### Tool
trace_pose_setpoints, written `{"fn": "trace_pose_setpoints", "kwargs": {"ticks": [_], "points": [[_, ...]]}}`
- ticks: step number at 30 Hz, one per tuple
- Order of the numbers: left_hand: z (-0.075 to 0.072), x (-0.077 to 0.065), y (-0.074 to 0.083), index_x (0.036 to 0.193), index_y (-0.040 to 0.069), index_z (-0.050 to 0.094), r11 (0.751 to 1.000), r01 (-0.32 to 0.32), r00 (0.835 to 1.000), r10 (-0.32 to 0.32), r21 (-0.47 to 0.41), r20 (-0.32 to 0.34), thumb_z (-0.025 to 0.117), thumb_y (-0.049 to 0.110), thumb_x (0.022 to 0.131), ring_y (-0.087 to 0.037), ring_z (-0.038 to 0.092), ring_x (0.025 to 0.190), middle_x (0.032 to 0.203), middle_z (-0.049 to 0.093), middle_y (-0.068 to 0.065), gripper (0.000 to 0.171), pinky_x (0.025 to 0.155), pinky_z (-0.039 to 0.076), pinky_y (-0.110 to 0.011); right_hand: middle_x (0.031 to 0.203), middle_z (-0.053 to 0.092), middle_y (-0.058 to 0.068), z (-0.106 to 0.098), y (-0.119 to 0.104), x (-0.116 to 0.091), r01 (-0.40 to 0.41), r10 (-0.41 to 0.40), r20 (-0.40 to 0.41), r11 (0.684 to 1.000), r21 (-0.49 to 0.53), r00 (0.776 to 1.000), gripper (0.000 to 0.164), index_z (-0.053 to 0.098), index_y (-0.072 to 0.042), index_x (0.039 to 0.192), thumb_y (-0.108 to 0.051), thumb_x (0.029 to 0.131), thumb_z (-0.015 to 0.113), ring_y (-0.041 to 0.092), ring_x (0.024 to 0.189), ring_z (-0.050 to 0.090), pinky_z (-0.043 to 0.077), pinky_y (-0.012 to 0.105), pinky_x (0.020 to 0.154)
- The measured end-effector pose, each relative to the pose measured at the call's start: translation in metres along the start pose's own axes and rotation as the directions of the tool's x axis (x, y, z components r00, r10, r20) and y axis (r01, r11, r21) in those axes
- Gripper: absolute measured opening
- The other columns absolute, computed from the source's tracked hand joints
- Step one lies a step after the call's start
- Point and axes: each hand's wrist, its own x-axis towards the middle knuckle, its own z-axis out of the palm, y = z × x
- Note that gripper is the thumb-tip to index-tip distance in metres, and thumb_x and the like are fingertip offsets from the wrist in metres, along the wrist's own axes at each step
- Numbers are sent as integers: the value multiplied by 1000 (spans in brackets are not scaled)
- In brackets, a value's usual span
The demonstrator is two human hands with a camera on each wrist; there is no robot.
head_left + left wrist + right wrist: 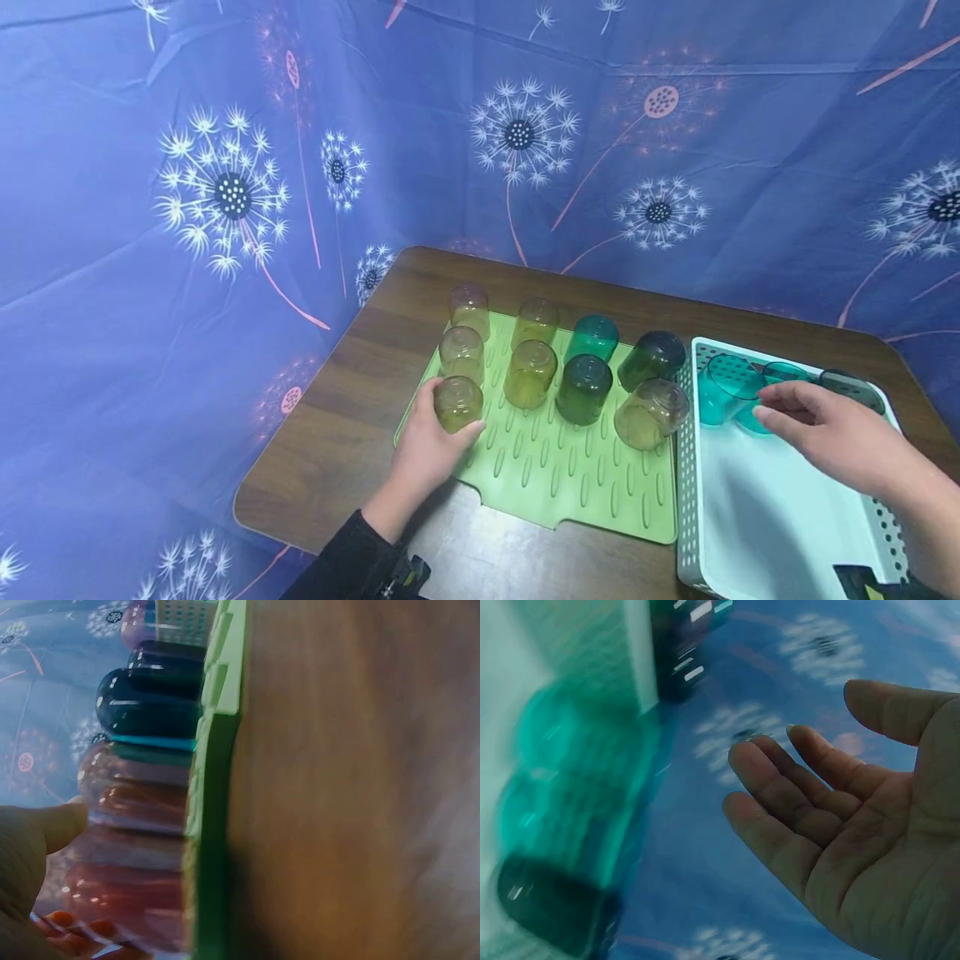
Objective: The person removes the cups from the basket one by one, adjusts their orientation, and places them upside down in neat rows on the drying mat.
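My left hand [426,448] holds an upside-down amber drinking glass [459,402] at the left side of the green drying mat [525,479], thumb on one side and fingers on the other. Several more tinted glasses stand bottom-up on the mat, among them a dark green glass [583,390] and a teal glass [592,337]. A pale amber glass [651,414] looks tilted at the mat's right edge, close to the basket. My right hand [840,427], its fingers loosely spread and holding nothing, hovers over the white basket [692,500]. In the right wrist view its palm [877,847] is bare.
At the basket's far end are teal glasses [720,396] and a dark grey glass [851,390]. The basket stands right of the mat on a brown wooden table [322,450]. A blue dandelion-print cloth [420,125] hangs behind the table.
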Motion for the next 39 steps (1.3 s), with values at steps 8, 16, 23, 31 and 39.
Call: {"fn": "trace_pose_setpoints", "kwargs": {"ticks": [8, 16, 23, 31, 39], "points": [[-4, 2, 1, 144, 18, 43, 998, -3, 1000, 1, 70, 21, 90, 45, 72, -35, 65, 113, 130, 65, -14, 90, 90, 53, -54, 131, 45, 46, 20, 34, 48, 1, -14, -52, 970, -242, 999, 68, 48, 18, 132, -32, 91, 72, 67, 118, 43, 43, 73, 88], [-2, 1, 4, 145, 17, 43, 994, -28, 999, 24, 103, 32, 90, 44, 72, -35, 67, 112, 129, 65, -16, 91, 86, 55, -55, 118, 58, 40, 36, 35, 56, 31, -68, -103, 948, -318, 992, 45, 62, 9, 121, -22, 90, 73, 60, 111, 49, 45, 70, 86], [-1, 1, 4, 145, 19, 43, 992, -4, 1000, 0, 129, 28, 90, 46, 71, -36, 66, 112, 132, 65, -16, 91, 85, 55, -56, 117, 61, 36, 39, 32, 54, 60, -140, -196, 928, -368, 970, 34, 72, 0, 111, -24, 88, 74, 56, 111, 50, 47, 68, 78], [2, 2, 3, 143, 17, 44, 992, -41, 999, 37, 118, 31, 90, 47, 70, -36, 67, 111, 129, 66, -17, 92, 86, 55, -55, 110, 68, 31, 42, 27, 45, 162, -384, -434, 870, -466, 815, 24, 76, -2, 94, -14, 75, 83, 51, 110, 57, 50, 64, 74], [0, 3, 3, 146, 14, 41, 995, -71, 997, 67, 76, 44, 90, 44, 72, -37, 64, 117, 133, 62, -20, 93, 95, 53, -55, 90, 67, 25, 26, 10, 24, 208, -453, -521, 863, -461, 723, 21, 69, 10, 95, -3, 81, 77, 45, 88, 63, 52, 61, 78]]}}
